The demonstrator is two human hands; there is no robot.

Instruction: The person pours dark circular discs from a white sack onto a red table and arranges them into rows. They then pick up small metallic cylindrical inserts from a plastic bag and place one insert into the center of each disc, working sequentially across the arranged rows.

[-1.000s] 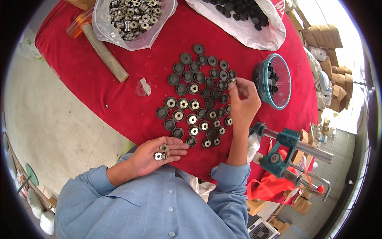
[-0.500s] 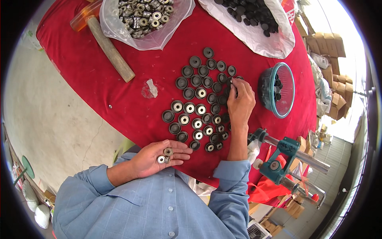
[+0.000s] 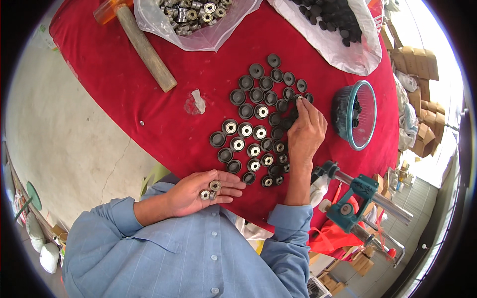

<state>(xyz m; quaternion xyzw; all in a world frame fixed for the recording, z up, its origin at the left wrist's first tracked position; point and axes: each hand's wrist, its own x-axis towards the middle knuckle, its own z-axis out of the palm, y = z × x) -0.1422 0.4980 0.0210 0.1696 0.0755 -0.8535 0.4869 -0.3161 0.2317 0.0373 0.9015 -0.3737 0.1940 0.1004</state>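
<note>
My left hand [image 3: 198,192] lies palm up near the table's front edge, holding three small ball bearings [image 3: 214,185] on its palm and fingers. With thumb and fingertips pinched, my right hand [image 3: 308,130] presses on a small metal ball bearing [image 3: 299,98] at a black round cap on the right side of the group. Several black caps [image 3: 245,82] lie cup side up on the red cloth. Silver bearings [image 3: 246,130] sit inside many of the nearer ones; most of the farther caps hold none. My right hand and wrist hide some caps.
A plastic bag of bearings [image 3: 218,40] and a white sack of black caps [image 3: 365,62] stand at the back. A wooden-handled hammer [image 3: 146,49] lies at left. At right are a teal-rimmed basket [image 3: 354,139] and a green hand press [image 3: 358,191].
The view has shifted, so the table things appear farther right. My right hand stays at the same part of the group, its fingertips now at a cap with a bearing showing. My left hand still holds its bearings.
</note>
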